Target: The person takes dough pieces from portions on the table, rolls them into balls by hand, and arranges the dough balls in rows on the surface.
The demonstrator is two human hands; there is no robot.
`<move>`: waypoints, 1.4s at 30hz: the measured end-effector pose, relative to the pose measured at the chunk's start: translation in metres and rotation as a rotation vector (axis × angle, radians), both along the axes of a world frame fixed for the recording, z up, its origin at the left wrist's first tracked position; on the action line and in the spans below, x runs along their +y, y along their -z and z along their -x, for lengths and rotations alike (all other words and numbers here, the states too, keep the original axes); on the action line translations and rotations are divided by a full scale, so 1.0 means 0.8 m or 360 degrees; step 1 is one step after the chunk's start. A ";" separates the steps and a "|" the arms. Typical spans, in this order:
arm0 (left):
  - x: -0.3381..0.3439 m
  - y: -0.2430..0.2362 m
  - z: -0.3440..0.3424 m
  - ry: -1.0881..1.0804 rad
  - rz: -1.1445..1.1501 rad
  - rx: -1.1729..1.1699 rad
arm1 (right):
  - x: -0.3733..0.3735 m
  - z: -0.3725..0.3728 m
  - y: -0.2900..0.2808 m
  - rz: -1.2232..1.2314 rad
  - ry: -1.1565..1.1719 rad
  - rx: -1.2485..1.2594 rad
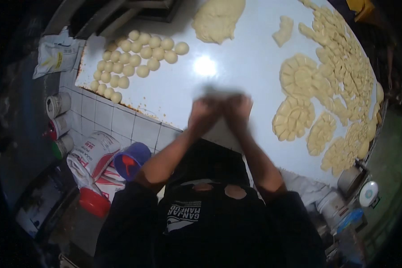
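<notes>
At the left, a white plastic bag [56, 58] lies beyond three tubs [58, 105] in a row; white sacks [95, 149] slump beside a purple bucket [142, 154] and a red basin [94, 203]; at the right, a white bucket [331, 205] stands near blue plastic [350, 219].

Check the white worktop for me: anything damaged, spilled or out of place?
Yes. Along the near-left edge of the white worktop, beside the dough balls, brown, ragged patches and specks break up the otherwise smooth surface. It could be rust or chipping; I can't tell which.
</notes>
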State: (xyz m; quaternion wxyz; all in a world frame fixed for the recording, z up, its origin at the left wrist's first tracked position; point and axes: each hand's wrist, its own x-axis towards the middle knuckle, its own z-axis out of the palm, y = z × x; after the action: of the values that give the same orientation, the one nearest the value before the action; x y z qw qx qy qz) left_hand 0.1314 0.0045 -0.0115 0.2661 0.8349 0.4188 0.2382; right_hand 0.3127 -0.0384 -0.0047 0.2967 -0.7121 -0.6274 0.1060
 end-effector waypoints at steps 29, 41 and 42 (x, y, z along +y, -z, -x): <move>0.152 -0.052 0.286 -0.0498 -0.0193 0.0363 | 0.250 0.153 -0.100 -0.0012 -0.0796 -0.0313; -0.049 -0.093 0.262 -0.0548 0.0198 0.0134 | 0.121 0.057 -0.104 -0.0141 -0.0761 -0.0232; -0.058 -0.095 0.242 -0.0488 0.0211 0.0122 | 0.157 0.077 -0.116 -0.0119 -0.0779 -0.0295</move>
State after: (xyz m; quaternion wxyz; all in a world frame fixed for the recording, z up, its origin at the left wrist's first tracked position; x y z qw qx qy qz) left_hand -0.0622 -0.0416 0.0647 0.2649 0.7504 0.5659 0.2157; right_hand 0.2510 0.0876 0.0879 0.2295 -0.5345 -0.8089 0.0857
